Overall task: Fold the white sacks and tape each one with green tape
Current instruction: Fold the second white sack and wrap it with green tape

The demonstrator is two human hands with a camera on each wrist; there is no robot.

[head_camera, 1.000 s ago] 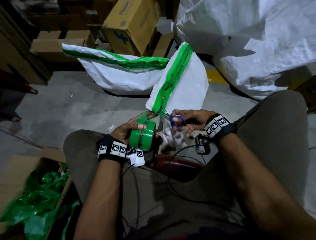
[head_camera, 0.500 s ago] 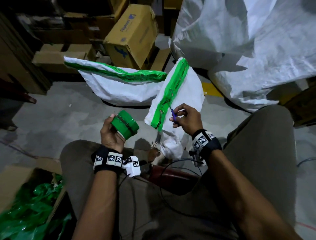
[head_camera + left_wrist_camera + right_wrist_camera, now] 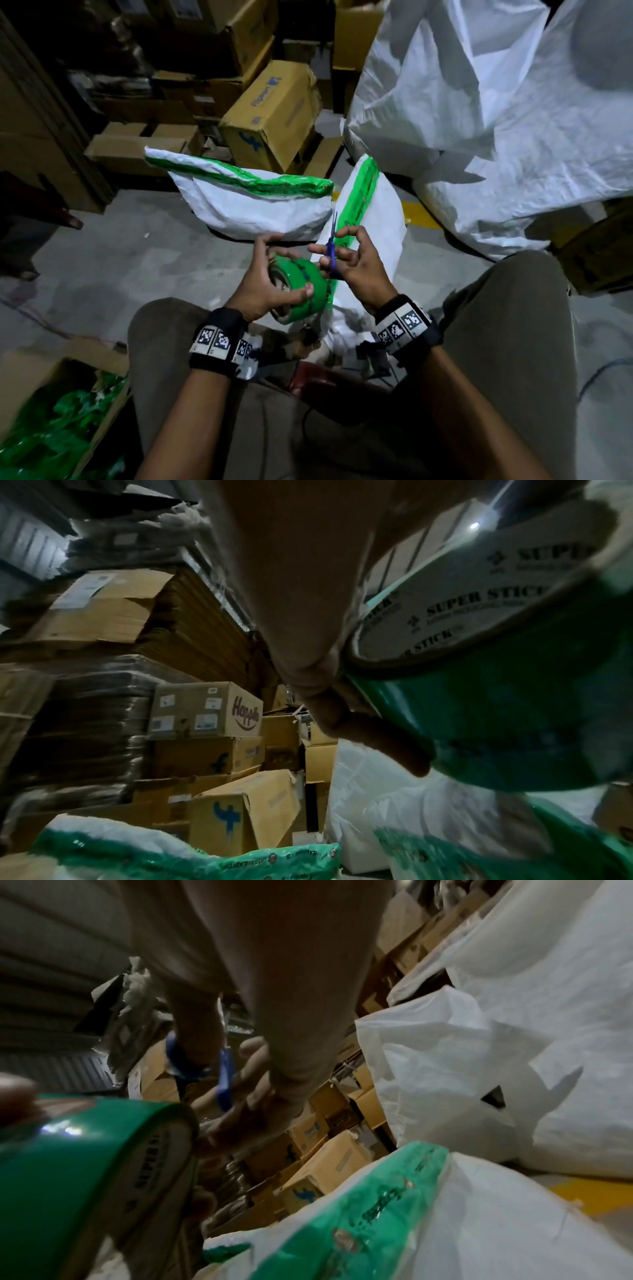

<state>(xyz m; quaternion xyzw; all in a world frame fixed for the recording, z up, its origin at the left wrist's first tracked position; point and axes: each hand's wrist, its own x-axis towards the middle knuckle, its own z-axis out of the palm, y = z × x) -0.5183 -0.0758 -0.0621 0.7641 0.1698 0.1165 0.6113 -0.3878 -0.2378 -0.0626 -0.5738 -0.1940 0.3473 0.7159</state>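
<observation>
My left hand (image 3: 274, 274) grips a roll of green tape (image 3: 305, 291) between thumb and fingers, just above my knees; its printed core shows in the left wrist view (image 3: 479, 593). My right hand (image 3: 346, 260) holds blue-handled scissors (image 3: 331, 250) with the blades pointing up, and its fingertips touch the roll's right side. Behind the hands a folded white sack (image 3: 373, 219) stands with a strip of green tape (image 3: 359, 195) along its length. A second taped sack (image 3: 250, 205) lies on the floor to the left.
Large loose white sacks (image 3: 496, 113) pile up at the right. Cardboard boxes (image 3: 270, 113) are stacked behind. An open box with green plastic scraps (image 3: 51, 428) sits at my lower left. Grey concrete floor (image 3: 120, 257) lies ahead, and cables run between my knees.
The roll came free of the sack's strip, swung out to the left, and has come back to the middle. My right hand with the scissors has left the sack and met the roll.
</observation>
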